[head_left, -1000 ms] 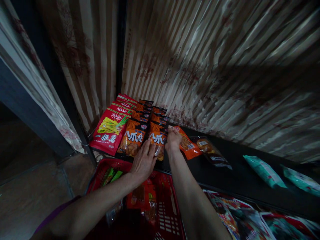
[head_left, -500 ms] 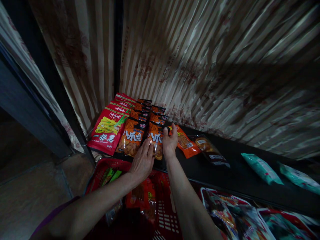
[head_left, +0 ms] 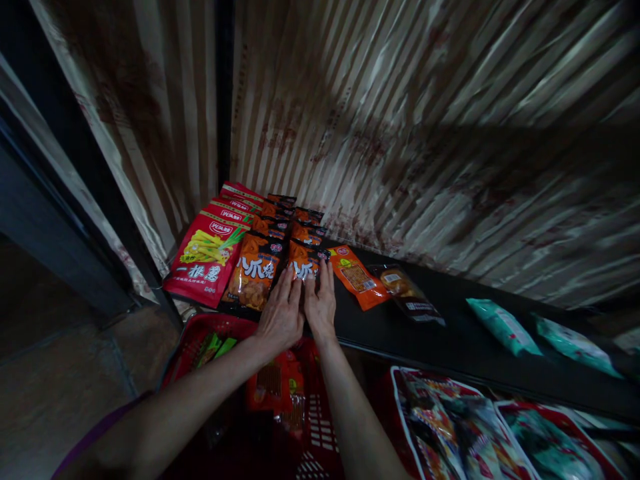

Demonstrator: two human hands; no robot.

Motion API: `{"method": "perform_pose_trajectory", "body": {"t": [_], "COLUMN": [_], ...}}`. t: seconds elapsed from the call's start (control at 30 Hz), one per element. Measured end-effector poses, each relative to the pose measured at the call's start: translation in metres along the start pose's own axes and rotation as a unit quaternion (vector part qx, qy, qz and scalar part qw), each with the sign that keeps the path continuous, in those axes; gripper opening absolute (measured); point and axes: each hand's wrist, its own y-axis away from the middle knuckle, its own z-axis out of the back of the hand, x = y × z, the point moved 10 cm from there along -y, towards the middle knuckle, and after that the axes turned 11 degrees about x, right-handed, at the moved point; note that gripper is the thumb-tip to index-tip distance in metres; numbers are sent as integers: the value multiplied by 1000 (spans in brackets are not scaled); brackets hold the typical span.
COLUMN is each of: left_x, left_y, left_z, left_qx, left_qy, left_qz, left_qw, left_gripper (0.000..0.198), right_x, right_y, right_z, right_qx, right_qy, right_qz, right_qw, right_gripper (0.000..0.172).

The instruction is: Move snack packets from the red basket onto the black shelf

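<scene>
Both hands lie side by side on the front orange-and-black snack bag [head_left: 303, 257] of the right-hand row. My left hand [head_left: 283, 313] rests on its lower left part with fingers stretched out. My right hand [head_left: 321, 305] presses flat on its lower right part, fingers extended upward. The lower half of that bag is hidden under them. Left of it lies a matching snack bag [head_left: 253, 273], with more of the same kind overlapping behind both. Large red snack bags [head_left: 203, 257] overlap in a row at the far left.
Along the black shelf [head_left: 350, 328] lie an orange packet [head_left: 357, 277], a brown clear-windowed packet [head_left: 410, 297] and two teal packets [head_left: 503, 327]. A red basket [head_left: 320, 427] with packets stands below my arms. White-rimmed baskets [head_left: 397, 393] sit lower right. A curtain [head_left: 400, 133] hangs behind.
My right hand has turned from beside the front bag's right edge to lie flat on its face. The left hand stays on the bag. The view has shifted slightly.
</scene>
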Motion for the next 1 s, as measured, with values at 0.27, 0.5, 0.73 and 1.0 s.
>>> {"method": "perform_pose_trajectory", "body": {"t": [0.27,0.5,0.73,1.0], "left_x": [3,-3,1,37], "left_y": [-1,1,5,34], "left_z": [0,13,75,95], "left_qx": [17,9,-103,-208], "left_qy": [-10,18,86,-39], "left_qz": [17,-7,-44,-41], "left_qw": [1000,1000,990,976], "left_gripper": [59,59,49,35], "right_x": [-1,-7,-18,-18], "right_y": [1,7,9,13], "right_z": [-3,-1,6,3], "right_qx": [-4,3,11,19], "right_qy": [12,-6,-21,5], "right_qz": [-8,-19,12,62], "right_qw": [1000,1000,1000,998], "right_gripper": [58,63,67,66]}}
